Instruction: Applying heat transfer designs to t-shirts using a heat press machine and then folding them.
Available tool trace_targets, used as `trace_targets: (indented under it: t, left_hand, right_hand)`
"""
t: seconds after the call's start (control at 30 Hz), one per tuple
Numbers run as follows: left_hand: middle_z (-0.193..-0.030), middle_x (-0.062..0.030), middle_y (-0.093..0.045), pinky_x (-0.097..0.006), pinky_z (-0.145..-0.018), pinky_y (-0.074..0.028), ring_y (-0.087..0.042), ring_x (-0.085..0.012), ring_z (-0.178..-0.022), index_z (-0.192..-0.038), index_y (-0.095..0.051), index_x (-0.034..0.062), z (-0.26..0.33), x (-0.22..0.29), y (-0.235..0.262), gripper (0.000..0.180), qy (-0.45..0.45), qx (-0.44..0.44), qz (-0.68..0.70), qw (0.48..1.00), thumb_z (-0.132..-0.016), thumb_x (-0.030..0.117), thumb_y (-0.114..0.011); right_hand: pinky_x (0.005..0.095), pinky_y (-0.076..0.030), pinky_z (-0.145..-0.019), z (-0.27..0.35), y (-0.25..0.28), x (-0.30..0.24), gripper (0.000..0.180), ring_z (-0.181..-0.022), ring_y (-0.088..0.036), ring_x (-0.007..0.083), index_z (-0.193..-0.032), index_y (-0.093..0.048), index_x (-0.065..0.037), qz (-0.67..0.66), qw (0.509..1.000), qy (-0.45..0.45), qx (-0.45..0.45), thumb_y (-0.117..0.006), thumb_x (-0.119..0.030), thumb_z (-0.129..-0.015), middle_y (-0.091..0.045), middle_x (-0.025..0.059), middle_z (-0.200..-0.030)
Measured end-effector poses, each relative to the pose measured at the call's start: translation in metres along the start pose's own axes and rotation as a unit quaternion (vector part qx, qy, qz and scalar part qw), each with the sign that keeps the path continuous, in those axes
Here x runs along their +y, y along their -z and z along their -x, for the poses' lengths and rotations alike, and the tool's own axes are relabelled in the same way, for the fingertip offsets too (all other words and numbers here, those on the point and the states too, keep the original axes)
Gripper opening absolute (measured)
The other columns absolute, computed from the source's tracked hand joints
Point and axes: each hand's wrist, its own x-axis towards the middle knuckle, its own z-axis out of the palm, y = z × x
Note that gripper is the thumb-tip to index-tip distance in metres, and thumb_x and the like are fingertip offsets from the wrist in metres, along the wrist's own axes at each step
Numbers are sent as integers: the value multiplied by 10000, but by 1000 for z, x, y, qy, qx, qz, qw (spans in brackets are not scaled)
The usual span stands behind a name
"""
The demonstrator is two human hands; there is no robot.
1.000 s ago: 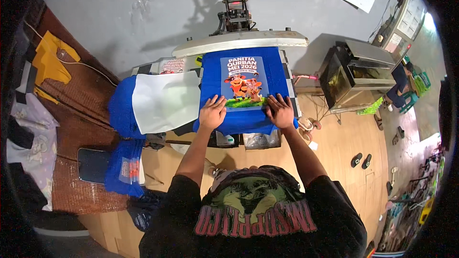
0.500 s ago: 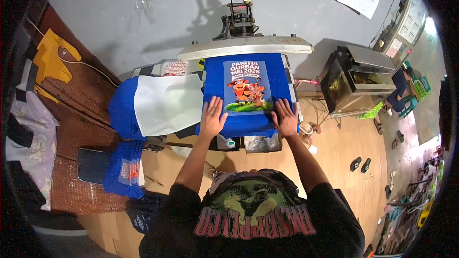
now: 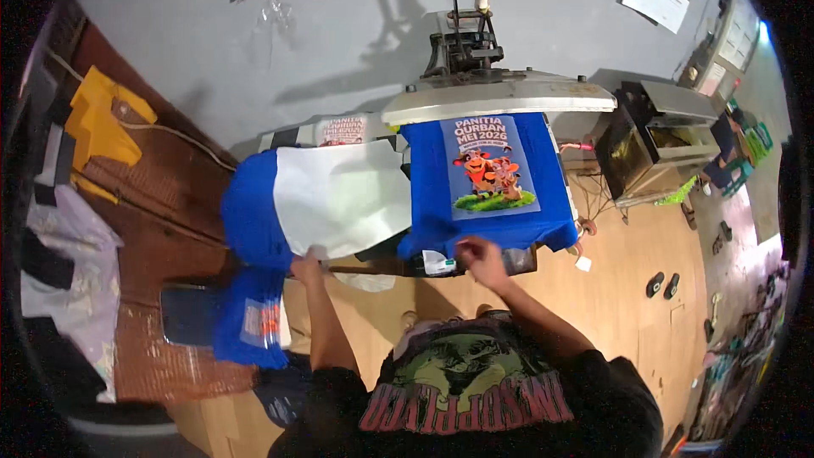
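Note:
A blue shirt [image 3: 428,195] lies spread on the heat press bed. On it rests a clear transfer film [image 3: 492,171] with lettering and cartoon cattle on grass. Above its far edge stands the raised pale press plate [image 3: 500,102]. To the left, a white sheet [image 3: 339,199] lies over more blue cloth [image 3: 246,212]. My left hand [image 3: 308,266] is at the sheet's near edge, its fingers closed on that edge. My right hand [image 3: 483,263] hovers by the shirt's near edge, blurred by motion, and I see nothing in it.
Folded blue shirts [image 3: 246,322] with a print sit at the lower left, beside a dark flat panel [image 3: 186,314]. Another printed film [image 3: 341,131] lies behind the white sheet. A fish tank [image 3: 649,144] stands at the right. Black sandals [image 3: 663,285] lie on the floor.
Both hands have left the shirt's sides. My left hand has gone left to the white sheet; my right hand has drawn back toward me. The view has shifted left.

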Motion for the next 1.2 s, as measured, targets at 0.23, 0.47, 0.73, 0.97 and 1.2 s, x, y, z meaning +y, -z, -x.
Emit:
trace_targets:
  t: [0.23,0.47,0.73,0.97,1.2]
  left_hand:
    - [-971,-83,-660,-332,-525,-504,-654,-226,-789,-1148,-554,-1,-24,1,65,321,195,-216,527,799,-846,93,-608]
    - [-1024,-67,-650,-302,-539,-511,-653,-189,-786,-1238,-523,18,-30,-24,158,388,196,-204,421,862,-864,87,-602]
    - [-917,-44,-652,-256,-566,-478,-579,-96,-648,-1172,-528,17,-68,-97,172,285,-41,-295,142,944,-923,128,-612]
    - [-905,-40,-637,-254,-621,-453,-540,-75,-705,-1117,-545,-5,17,-5,118,216,-71,-300,366,878,-945,114,-600]
    - [-852,-49,-643,-266,-607,-479,-582,-136,-639,-1137,-552,0,114,89,38,230,-222,-314,340,858,-942,110,-605]
  right_hand:
    - [432,-527,-691,-69,-186,25,509,-790,-664,266,-1160,-596,-22,-448,836,-305,-88,-642,-457,-900,-679,140,-924]
    - [432,-517,-667,-113,-241,71,491,-721,-650,271,-1130,-609,6,-411,864,-234,173,-683,-403,-868,-661,121,-901]
    - [366,-500,-599,-111,-205,-23,321,-683,-647,242,-1049,-664,-38,221,970,72,66,-689,-300,-866,-684,93,-848]
    - [298,-496,-631,-90,-91,-86,166,-691,-612,135,-979,-698,-22,-6,986,72,148,-675,-148,-874,-685,41,-813]
    - [311,-516,-685,-7,72,-49,209,-764,-643,154,-1040,-678,34,-149,946,-59,280,-661,-53,-851,-702,73,-905]
